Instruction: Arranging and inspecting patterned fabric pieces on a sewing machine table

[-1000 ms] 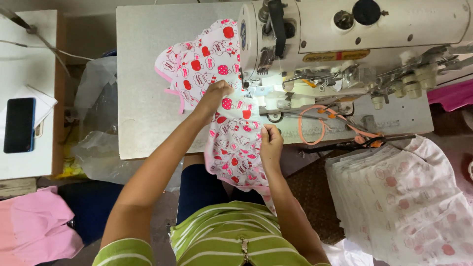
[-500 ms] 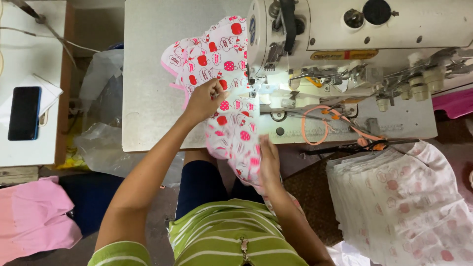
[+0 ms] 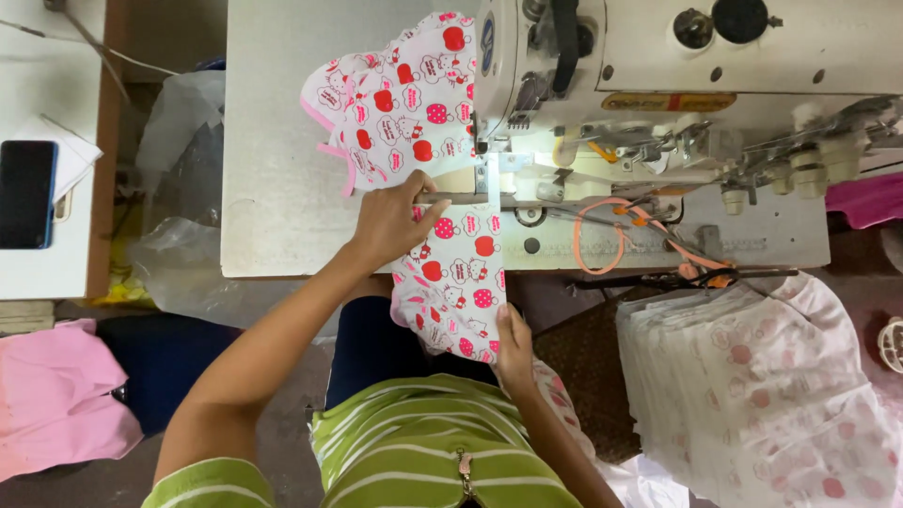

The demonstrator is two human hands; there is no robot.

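A white cloth piece with red and pink apple prints (image 3: 442, 254) runs from the table under the sewing machine's presser foot (image 3: 489, 174) down toward my lap. My left hand (image 3: 390, 224) presses the cloth flat on the table just left of the needle. My right hand (image 3: 514, 346) pinches the cloth's lower edge near my lap and holds it taut. The sewn part with pink trim (image 3: 395, 103) bunches up behind the machine head.
The white sewing machine (image 3: 677, 85) fills the table's right side, on a grey table (image 3: 273, 188). A stack of printed cloth pieces (image 3: 752, 376) lies at right. A black phone (image 3: 25, 193) rests on a side table at left. Pink cloth (image 3: 56, 395) sits at lower left.
My right hand slid down the cloth toward my lap, pulling it straight. My left hand stayed near the presser foot. The view moved closer to the machine.
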